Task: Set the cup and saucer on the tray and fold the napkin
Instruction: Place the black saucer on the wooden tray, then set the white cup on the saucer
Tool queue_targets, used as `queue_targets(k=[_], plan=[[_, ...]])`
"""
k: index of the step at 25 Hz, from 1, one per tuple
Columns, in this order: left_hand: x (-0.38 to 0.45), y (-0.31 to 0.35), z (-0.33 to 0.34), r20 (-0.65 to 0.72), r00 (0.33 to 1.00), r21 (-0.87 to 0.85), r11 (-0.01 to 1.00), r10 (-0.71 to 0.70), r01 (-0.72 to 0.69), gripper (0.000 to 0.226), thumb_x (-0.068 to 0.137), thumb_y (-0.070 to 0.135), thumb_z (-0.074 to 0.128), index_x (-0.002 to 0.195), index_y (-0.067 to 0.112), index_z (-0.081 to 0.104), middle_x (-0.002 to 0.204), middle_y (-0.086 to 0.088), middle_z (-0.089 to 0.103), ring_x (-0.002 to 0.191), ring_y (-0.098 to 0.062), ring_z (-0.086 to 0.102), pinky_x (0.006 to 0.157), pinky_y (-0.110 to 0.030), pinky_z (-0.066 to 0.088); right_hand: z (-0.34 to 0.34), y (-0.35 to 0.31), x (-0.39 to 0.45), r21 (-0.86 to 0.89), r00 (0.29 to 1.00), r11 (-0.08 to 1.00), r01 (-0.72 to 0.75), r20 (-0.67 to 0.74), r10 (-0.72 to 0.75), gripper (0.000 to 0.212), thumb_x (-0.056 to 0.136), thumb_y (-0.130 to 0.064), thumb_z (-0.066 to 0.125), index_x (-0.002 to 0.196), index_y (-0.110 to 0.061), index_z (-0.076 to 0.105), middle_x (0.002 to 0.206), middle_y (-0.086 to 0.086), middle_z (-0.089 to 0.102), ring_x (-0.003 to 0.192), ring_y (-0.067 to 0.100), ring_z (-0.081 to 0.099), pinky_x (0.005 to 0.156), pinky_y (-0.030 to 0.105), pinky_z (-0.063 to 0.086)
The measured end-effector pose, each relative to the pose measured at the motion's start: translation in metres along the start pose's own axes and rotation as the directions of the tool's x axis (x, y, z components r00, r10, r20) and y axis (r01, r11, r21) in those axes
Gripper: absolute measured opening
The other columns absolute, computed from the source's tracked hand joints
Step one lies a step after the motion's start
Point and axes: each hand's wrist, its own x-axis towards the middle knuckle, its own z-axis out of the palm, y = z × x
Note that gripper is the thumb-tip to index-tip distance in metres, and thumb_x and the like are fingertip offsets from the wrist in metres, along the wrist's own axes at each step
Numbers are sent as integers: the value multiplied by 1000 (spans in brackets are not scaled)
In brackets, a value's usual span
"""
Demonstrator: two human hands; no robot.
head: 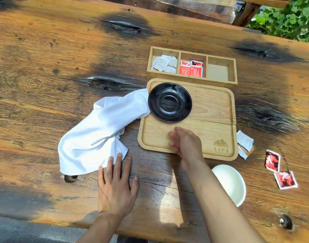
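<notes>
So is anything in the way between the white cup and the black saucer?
Yes: the right hand and its forearm lie across the path from the cup, on the table, to the saucer on the tray.

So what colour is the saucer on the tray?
The saucer is glossy black, sitting on the light wooden tray; head view.

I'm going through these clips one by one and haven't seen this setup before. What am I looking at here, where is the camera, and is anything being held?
There is no machine: a person works bare-handed, filmed by one head-worn camera looking down. On the wooden table lies a wooden tray with a black saucer on it. A crumpled white napkin lies left of the tray, a white cup near the right forearm. The left hand rests flat at the napkin's edge; the right hand hovers over the tray. Neither holds anything. Beyond sits a compartment box with sachets.
</notes>
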Motion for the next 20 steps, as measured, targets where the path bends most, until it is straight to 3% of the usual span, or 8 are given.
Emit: queue_targets(k=[4,7,9,11,13,16,18,20], plan=[[-1,1,1,-20,1000,-4,1000,-10,10,63,89,47,37,146,21,40,155,-9,37,144,-32,26,114,-56,19,-25,21,-35,-215,977,953,213,16,-214,16,90,-32,52,98,-31,66,92,-9,74,65,5,64,70,24,46],[-1,1,2,-24,1000,3,1000,-15,15,62,90,48,36,147,23,37,157,-7,34,145,-30,24,115,-54,16,-51,41,-56,-487,905,787,379,19,-425,23,90,-41,49,107,-37,64,92,-25,68,86,-4,62,75,7,41],[-1,1,3,-36,999,-1,1000,-18,18,62,90,48,35,147,24,37,157,-6,33,145,-30,24,116,-53,15,-70,54,-68,-615,798,616,493,37,-602,27,91,-37,48,111,-32,65,101,-23,68,93,-1,60,76,6,39],[-2,2,4,-52,998,-2,1000,-20,20,62,90,49,34,147,25,36,158,-6,32,146,-29,22,117,-52,13,-94,66,-76,-699,654,428,572,74,-753,30,90,-26,49,114,-23,66,112,-9,68,105,9,56,90,11,35],[-2,1,5,-71,997,-5,1000,-20,19,62,90,49,32,147,25,35,158,-6,32,146,-30,22,117,-51,12,-119,76,-81,-755,564,329,568,65,-823,33,89,-25,49,118,-20,65,124,1,62,114,16,48,100,14,27],[-2,0,7,-88,996,-4,1000,-6,6,61,90,49,31,146,25,34,157,-7,34,145,-31,22,115,-53,15,-152,98,-89,-780,567,421,462,-105,-817,53,84,-31,58,135,-19,48,144,8,39,131,22,35,106,24,24],[-2,1,7,-92,996,-5,1000,-14,14,60,91,50,28,146,27,33,156,-6,35,145,-30,23,115,-53,16,-170,112,-94,-739,652,552,386,-205,-730,76,80,-30,73,145,-19,34,152,5,26,140,20,24,110,35,23],[-2,1,6,-89,996,-1,1000,-19,19,60,91,51,27,147,28,32,155,-6,36,144,-30,24,115,-53,17,-182,122,-96,-633,771,712,302,-277,-573,85,76,-31,74,147,-23,30,151,2,26,141,16,24,111,40,25]])
